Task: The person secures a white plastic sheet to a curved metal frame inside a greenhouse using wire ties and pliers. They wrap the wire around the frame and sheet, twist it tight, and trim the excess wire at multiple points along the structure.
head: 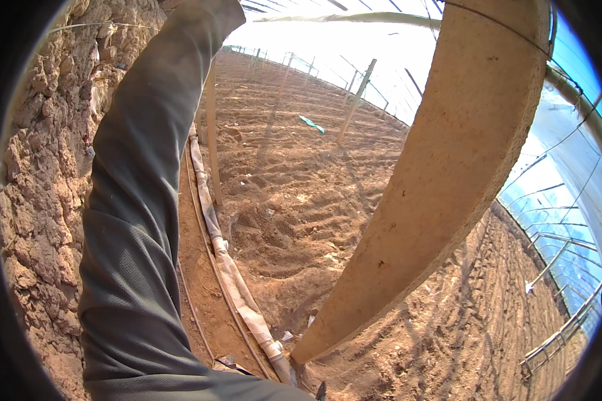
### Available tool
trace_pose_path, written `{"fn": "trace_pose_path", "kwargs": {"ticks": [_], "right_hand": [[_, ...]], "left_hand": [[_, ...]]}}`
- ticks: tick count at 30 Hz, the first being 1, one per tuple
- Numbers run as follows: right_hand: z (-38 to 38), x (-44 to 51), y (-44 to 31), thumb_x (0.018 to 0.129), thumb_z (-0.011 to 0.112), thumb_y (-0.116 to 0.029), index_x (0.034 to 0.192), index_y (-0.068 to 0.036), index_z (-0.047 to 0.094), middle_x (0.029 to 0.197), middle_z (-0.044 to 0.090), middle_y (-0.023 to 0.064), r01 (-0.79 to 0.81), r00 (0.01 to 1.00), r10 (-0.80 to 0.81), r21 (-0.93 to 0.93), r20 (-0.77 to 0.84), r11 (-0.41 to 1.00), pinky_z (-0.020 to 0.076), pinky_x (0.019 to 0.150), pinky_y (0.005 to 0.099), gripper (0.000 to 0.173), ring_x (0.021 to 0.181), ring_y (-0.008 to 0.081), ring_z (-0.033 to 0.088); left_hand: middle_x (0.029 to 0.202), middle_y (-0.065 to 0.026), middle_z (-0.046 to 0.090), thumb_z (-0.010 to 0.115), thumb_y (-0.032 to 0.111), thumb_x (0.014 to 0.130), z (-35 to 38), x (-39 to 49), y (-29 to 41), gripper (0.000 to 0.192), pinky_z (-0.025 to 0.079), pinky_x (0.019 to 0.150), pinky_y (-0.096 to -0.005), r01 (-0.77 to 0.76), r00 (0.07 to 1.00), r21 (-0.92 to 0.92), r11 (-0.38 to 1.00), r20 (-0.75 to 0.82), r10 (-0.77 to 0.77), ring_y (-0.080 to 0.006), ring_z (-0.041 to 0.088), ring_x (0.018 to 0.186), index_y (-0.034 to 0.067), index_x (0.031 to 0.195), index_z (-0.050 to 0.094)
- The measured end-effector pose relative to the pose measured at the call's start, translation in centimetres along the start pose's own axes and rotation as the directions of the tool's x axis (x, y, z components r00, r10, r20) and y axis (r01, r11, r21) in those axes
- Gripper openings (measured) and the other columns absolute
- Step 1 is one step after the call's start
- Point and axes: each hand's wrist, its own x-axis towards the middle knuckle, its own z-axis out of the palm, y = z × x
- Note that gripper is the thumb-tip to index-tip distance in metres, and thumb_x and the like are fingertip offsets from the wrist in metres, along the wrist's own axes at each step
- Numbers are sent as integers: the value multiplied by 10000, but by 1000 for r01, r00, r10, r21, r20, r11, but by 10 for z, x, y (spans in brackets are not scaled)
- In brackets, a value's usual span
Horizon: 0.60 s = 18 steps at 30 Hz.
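Note:
Neither of my hands is in view. A dark sleeved arm (pixel 135 230) runs from the bottom edge up to the top of the view, and its hand is cut off or hidden above. To its right a broad concrete post (pixel 421 200) rises from the soil, looking bent through the lens. Between arm and post, a pale flat hose (pixel 238 285) lies along the ground with thin tubes (pixel 215 270) beside it.
A rough earthen wall (pixel 45 210) stands close on the left. Ridged soil (pixel 301 195) stretches ahead, with a wooden post (pixel 356 100), a slim upright pole (pixel 212 135) and a green scrap (pixel 312 124). Plastic sheeting (pixel 577 150) on a frame is at right.

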Motion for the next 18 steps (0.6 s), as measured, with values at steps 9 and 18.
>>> {"fn": "trace_pose_path", "kwargs": {"ticks": [9, 18], "right_hand": [[-2, 9, 11, 962, 744, -469, 1391, -69, 624, 1255, 670, 193, -5, 994, 12, -65, 105, 998, 477, 1019, 386, 599, 1168, 194, 604], [-4, 28, 7, 951, 749, -507, 1477, -91, 598, 1340, 657, 209, -73, 968, 122, -217, 221, 973, 463, 1076, 391, 688, 1252, 195, 587]], "left_hand": [[985, -159, 709, 584, 128, 1097, -8, -382, -103, 206, 724, 849, -433, 302, 736, -625, 720, -326, -593, -336, 783, 953, -39, 1216, 577], [691, 34, 583, 580, 220, 1123, 233, -836, -97, 465, 627, 821, -351, 462, 21, -887, -16, 28, -999, -145, 671, 690, 4, 1526, 491]]}}
